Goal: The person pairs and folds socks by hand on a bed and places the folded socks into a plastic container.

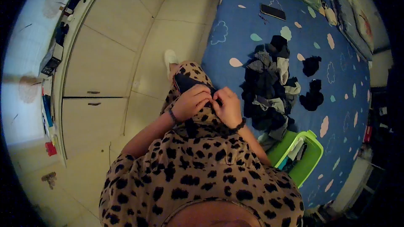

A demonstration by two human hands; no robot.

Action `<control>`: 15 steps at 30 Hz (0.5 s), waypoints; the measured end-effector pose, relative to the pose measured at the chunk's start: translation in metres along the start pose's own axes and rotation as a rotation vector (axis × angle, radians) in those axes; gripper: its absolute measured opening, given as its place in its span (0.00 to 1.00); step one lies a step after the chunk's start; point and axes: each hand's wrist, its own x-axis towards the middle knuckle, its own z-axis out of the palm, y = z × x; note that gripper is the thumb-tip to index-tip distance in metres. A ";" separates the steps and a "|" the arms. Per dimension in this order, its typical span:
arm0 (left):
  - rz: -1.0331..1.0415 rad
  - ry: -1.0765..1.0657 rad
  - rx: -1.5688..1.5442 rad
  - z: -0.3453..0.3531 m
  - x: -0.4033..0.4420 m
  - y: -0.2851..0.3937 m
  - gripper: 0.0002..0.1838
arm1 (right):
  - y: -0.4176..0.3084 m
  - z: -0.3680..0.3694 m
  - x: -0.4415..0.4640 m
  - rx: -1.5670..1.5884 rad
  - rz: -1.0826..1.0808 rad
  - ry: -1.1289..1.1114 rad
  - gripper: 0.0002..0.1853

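My left hand (193, 103) and my right hand (227, 106) meet over my lap, their fingers pinched close together. Between them is a black sock (183, 82), lying across my thigh on the patterned dress and partly hidden by the fingers. To the right of my hands, a heap of black, grey and white socks (267, 75) is piled on the bed. Past the heap lie two small black bundles, one farther away (311, 65) and one nearer (312, 96), which look like folded socks.
A green plastic basket (310, 166) with some cloth items in it stands by my right elbow. The blue patterned bedsheet (336, 117) carries a phone (272, 11) near the far side. Pale cabinets (99, 63) and a cluttered ledge line the left, beyond a tiled floor (168, 29).
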 end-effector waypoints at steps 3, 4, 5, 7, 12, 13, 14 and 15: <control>-0.064 -0.026 -0.017 0.011 -0.004 -0.021 0.15 | 0.004 0.010 -0.007 -0.143 -0.105 0.029 0.09; -0.053 -0.016 0.064 0.013 -0.004 -0.026 0.17 | 0.004 0.010 -0.010 -0.194 -0.069 0.017 0.08; -0.047 -0.021 0.060 0.014 -0.002 -0.025 0.17 | 0.003 0.010 -0.011 -0.243 -0.032 0.003 0.08; -0.053 -0.030 0.038 0.015 -0.005 -0.021 0.22 | -0.002 0.009 -0.012 -0.273 0.022 -0.029 0.09; -0.070 -0.115 0.118 0.011 -0.002 -0.020 0.27 | 0.001 0.014 -0.010 -0.301 0.060 -0.084 0.07; -0.066 -0.136 0.124 0.010 -0.002 -0.021 0.29 | 0.007 0.020 -0.011 -0.325 0.040 -0.098 0.07; -0.067 -0.131 0.127 0.010 -0.002 -0.021 0.29 | 0.008 0.022 -0.010 -0.348 0.018 -0.114 0.07; -0.032 -0.148 0.181 0.011 -0.003 -0.020 0.30 | 0.008 0.022 -0.010 -0.348 0.010 -0.114 0.07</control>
